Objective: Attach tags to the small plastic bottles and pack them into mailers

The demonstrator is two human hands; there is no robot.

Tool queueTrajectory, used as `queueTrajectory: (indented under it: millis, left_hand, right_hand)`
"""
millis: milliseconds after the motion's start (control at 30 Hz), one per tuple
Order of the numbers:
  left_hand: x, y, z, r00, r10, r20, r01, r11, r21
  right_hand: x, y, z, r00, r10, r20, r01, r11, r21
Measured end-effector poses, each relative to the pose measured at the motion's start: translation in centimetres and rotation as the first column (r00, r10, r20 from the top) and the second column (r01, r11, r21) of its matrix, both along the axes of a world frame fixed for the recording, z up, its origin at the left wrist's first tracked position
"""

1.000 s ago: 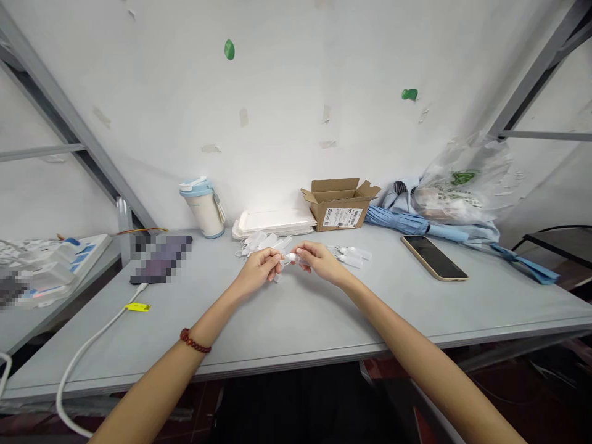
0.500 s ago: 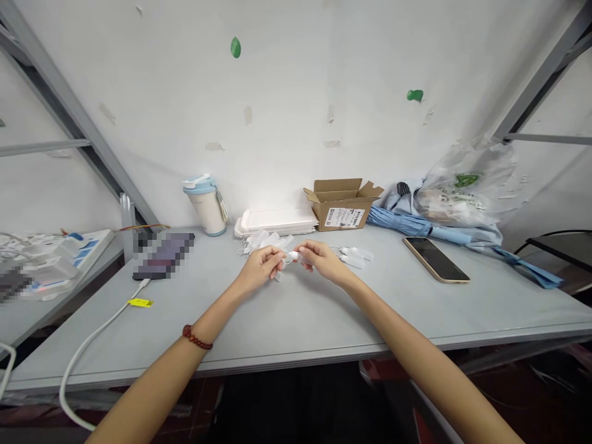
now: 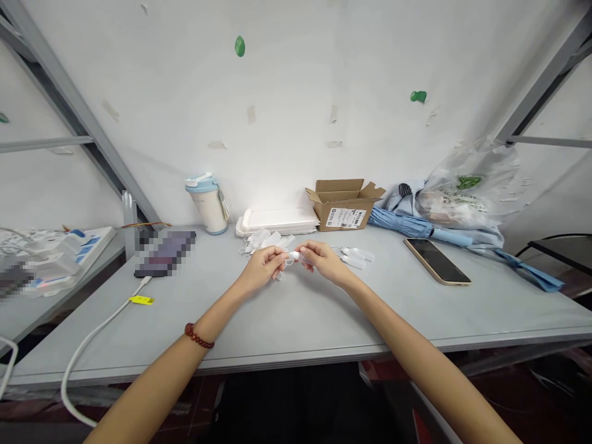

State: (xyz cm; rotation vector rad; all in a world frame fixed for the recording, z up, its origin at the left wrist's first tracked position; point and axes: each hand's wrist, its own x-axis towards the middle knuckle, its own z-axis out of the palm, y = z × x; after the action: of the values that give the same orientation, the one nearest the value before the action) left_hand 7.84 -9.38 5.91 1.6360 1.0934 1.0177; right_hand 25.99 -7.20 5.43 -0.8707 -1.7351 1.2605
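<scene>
Over the middle of the table, my right hand (image 3: pixel 319 259) is closed in a pinch around a small translucent white bottle (image 3: pixel 295 255), its white neck end pointing left. My left hand (image 3: pixel 264 266) is closed, thumb against forefinger, at a thin white cord loop (image 3: pixel 289 261) by that end; the fingertips partly hide it. The two hands nearly touch. Behind my left hand lies a heap of similar white bottles (image 3: pixel 268 240) with thin cords. To the right of my right hand lie several more bottles (image 3: pixel 356 256), flat on the table.
Along the wall stand a cream tumbler (image 3: pixel 210 206), a stack of white trays (image 3: pixel 280 219) and an open cardboard box (image 3: pixel 345 213). A blue umbrella (image 3: pixel 402 222), a plastic bag (image 3: pixel 467 185) and a phone (image 3: pixel 437 261) lie right. Leftward is a blurred phone (image 3: pixel 169 253) with a white cable (image 3: pixel 99 336).
The view has shifted very slightly. Both hands keep the same pinch at the bottle and cord, with hardly any visible movement.
</scene>
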Motion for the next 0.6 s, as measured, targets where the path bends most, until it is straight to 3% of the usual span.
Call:
queueTrajectory:
  millis: [600]
  left_hand:
    - [0.02,-0.10,0.34,1.000,0.016,0.008,-0.016,1.000,-0.008]
  right_hand:
    - [0.03,0.00,0.12,1.000,-0.001,-0.021,0.001,1.000,-0.009]
